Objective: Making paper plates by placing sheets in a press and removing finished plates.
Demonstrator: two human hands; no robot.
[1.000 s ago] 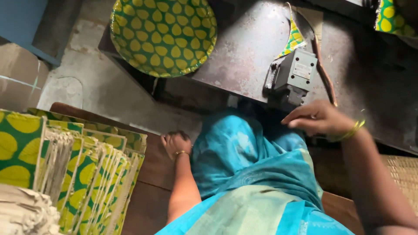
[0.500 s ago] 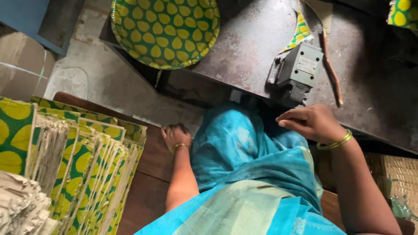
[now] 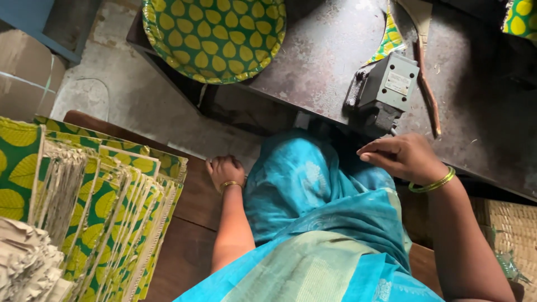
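Note:
My left hand (image 3: 225,169) rests with curled fingers on the far edge of a brown wooden bench (image 3: 190,196), beside my knee in turquoise cloth (image 3: 313,190). It holds nothing that I can see. My right hand (image 3: 401,157) hovers over my lap at the front edge of a dark metal machine table (image 3: 324,50), fingers drawn together and pointing left, just below a grey switch box (image 3: 389,84). A gold bangle sits on each wrist. A round green plate with a yellow leaf print (image 3: 215,36) lies on the table's far left corner.
Stacks of green-and-yellow printed paper sheets (image 3: 100,212) stand on edge at my left. A cardboard box (image 3: 25,72) sits on the concrete floor at far left. A woven mat (image 3: 506,223) lies at right. A curved brown strip (image 3: 426,84) lies on the table beside the switch box.
My right hand has slid slightly left and down along the table's edge. The view has shifted a little; my left hand stays on the bench edge.

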